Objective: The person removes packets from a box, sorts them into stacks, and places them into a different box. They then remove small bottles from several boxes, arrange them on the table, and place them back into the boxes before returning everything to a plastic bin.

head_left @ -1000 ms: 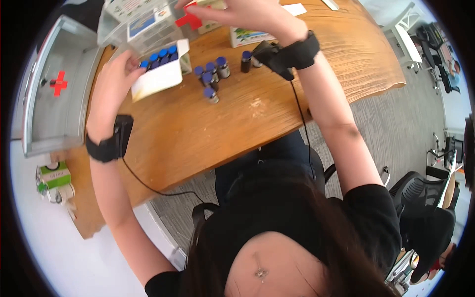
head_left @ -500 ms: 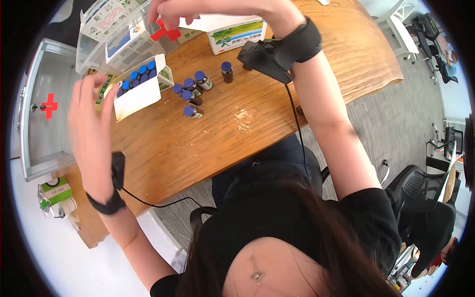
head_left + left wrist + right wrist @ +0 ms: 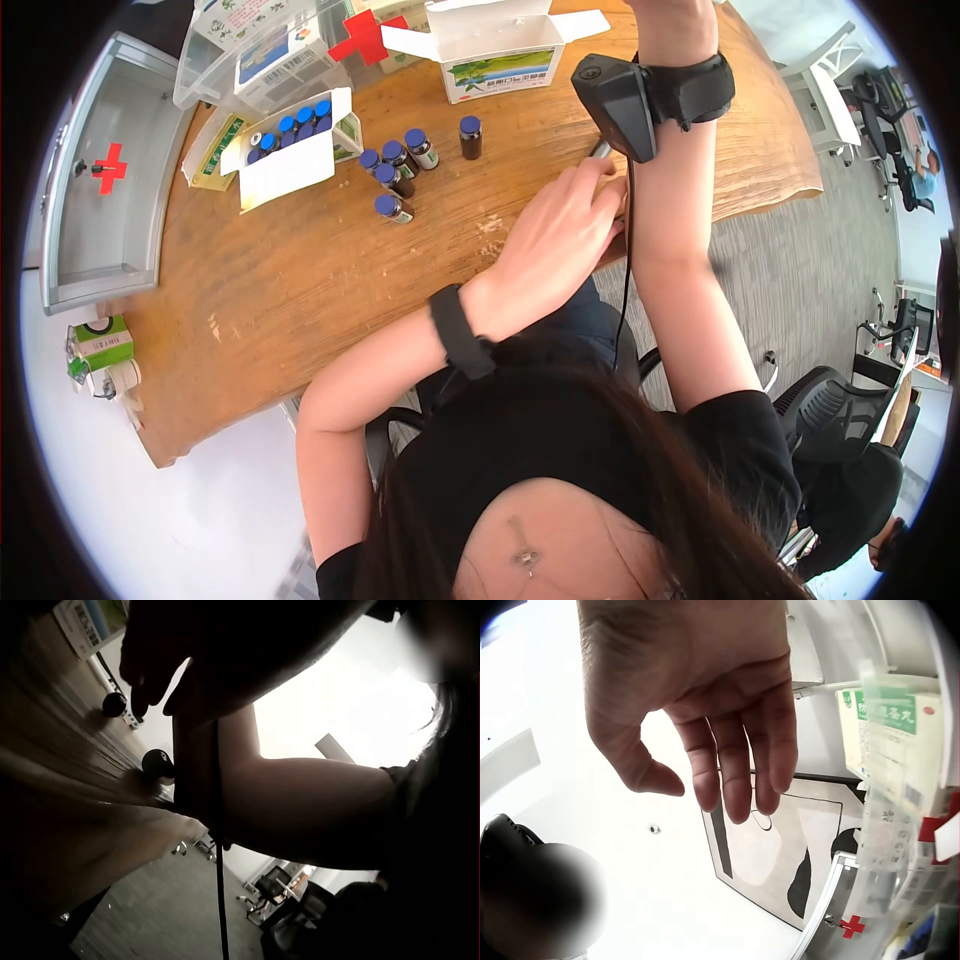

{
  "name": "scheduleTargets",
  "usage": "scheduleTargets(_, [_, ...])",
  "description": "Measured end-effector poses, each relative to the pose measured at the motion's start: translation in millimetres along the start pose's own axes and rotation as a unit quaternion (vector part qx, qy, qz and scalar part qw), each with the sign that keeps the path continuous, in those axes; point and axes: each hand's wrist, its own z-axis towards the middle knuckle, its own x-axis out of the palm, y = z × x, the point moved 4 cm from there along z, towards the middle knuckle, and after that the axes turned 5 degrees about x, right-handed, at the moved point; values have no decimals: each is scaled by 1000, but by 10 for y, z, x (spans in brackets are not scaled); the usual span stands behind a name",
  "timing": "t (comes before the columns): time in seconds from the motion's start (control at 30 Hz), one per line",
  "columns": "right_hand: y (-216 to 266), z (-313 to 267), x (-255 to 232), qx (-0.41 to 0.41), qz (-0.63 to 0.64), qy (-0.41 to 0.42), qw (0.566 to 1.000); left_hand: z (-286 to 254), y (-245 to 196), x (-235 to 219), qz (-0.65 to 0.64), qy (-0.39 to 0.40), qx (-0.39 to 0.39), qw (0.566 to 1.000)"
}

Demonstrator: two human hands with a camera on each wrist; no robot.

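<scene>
My left hand (image 3: 560,235) reaches across the table, its fingers loosely bent beside a small silvery object (image 3: 601,149) partly hidden by the right wrist's camera. In the dark left wrist view, a gap shows between thumb and fingers, near a dark-capped vial (image 3: 114,705); another capped vial (image 3: 157,763) stands close by. My right hand (image 3: 697,705) hangs with palm in view, fingers relaxed, holding nothing. Several brown vials with blue caps (image 3: 396,160) stand left of it, with a separate vial (image 3: 471,138) nearby. An opened carton (image 3: 290,172) holds several more blue-capped vials.
A white carton (image 3: 503,75) with raised flaps stands at the back. Left of it are a clear plastic bin (image 3: 205,75) of medicine boxes and a tilted yellow-green box (image 3: 213,152). A glass-fronted cabinet with a red cross (image 3: 110,168) stands at the left edge.
My left hand has left the vial carton and swung right across the table. My right hand has moved right, away from the white carton, whose raised flaps now show.
</scene>
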Motion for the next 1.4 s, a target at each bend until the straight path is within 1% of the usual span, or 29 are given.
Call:
scheduleTargets(0.07, [-14, -4, -39, -2, 2, 4, 1000, 76, 34, 27, 25, -54, 14, 998])
scheduleTargets(0.1, [-46, -1, -74, 9, -3, 12, 1000, 119, 51, 25, 26, -55, 13, 998])
scheduleTargets(0.17, [-101, -16, -136, 23, -6, 23, 999, 185, 46, 56, 64, -28, 41, 997])
scheduleTargets(0.2, [-117, -20, -173, 16, 5, 33, 999, 218, 81, 65, 65, -30, 39, 997])
scheduleTargets(0.27, [-147, -42, -242, 9, 16, 45, 999, 267, 134, 155, 59, 42, 69, 995])
scheduleTargets(0.3, [-147, -50, -261, 6, 12, 38, 999, 283, 143, 167, 61, 42, 68, 995])
scheduleTargets(0.37, [-153, -67, -288, 2, 11, 27, 1000, 295, 142, 211, 67, 67, 80, 992])
scheduleTargets(0.4, [-143, -77, -297, 12, -2, 16, 1000, 287, 143, 212, 68, 69, 80, 992])
scheduleTargets(0.47, [-129, -87, -292, 23, -14, 3, 1000, 269, 127, 228, 109, 87, 90, 986])
scheduleTargets(0.5, [-118, -92, -290, 8, -5, 7, 1000, 264, 109, 228, 109, 88, 90, 986])
scheduleTargets(0.57, [-70, -124, -297, -9, 3, 9, 1000, 244, 64, 254, 182, 124, 88, 971])
scheduleTargets(0.6, [-46, -178, -329, 3, -10, -7, 1000, 231, 39, 266, 183, 126, 89, 971])
scheduleTargets(0.67, [34, -292, -378, 14, -26, -24, 999, 231, -7, 257, 217, 84, 90, 968])
scheduleTargets(0.7, [56, -373, -416, 43, -56, -62, 996, 233, -24, 254, 216, 83, 93, 968])
scheduleTargets(0.73, [92, -466, -454, 71, -85, -99, 989, 243, -17, 236, 207, 84, 76, 972])
scheduleTargets(0.77, [164, -575, -454, 70, -87, -99, 989, 250, -3, 207, 199, 83, 58, 975])
scheduleTargets(0.83, [215, -837, -497, 199, -137, -116, 963, 252, 10, 114, 209, 87, 50, 973])
scheduleTargets(0.87, [170, -1012, -573, 289, -150, -94, 941, 245, 16, 77, 205, 92, 44, 973])
scheduleTargets(0.9, [184, -1121, -579, 288, -150, -92, 941, 226, 22, 56, 199, 99, 37, 974])
scheduleTargets(0.97, [160, -1346, -503, 340, -234, -20, 911, 217, 54, 29, 192, 93, 29, 977])
scheduleTargets(1.0, [78, -1518, -461, 355, -262, -54, 896, 206, 80, 16, 181, 89, 22, 979])
scheduleTargets(1.03, [17, -1608, -372, 352, -263, -53, 897, 203, 103, -2, 184, 87, 22, 979])
scheduleTargets(1.1, [-73, -1748, -187, 343, -310, -16, 886, 194, 148, -25, 167, 85, 13, 982])
scheduleTargets(1.13, [-106, -1785, -97, 341, -311, -16, 887, 196, 164, -35, 169, 84, 14, 982])
scheduleTargets(1.2, [-217, -1843, 97, 375, -249, 14, 893, 186, 189, -55, 146, 79, 16, 986])
scheduleTargets(1.23, [-269, -1856, 130, 371, -248, 14, 895, 179, 206, -58, 151, 79, 15, 985])
scheduleTargets(1.3, [-344, -1855, 167, 370, -300, 16, 879, 176, 229, -60, 141, 66, 9, 988])
scheduleTargets(1.33, [-349, -1850, 167, 383, -302, 12, 873, 172, 240, -63, 144, 65, 7, 987])
scheduleTargets(1.4, [-357, -1843, 170, 379, -290, 16, 879, 166, 251, -68, 131, 59, 12, 990])
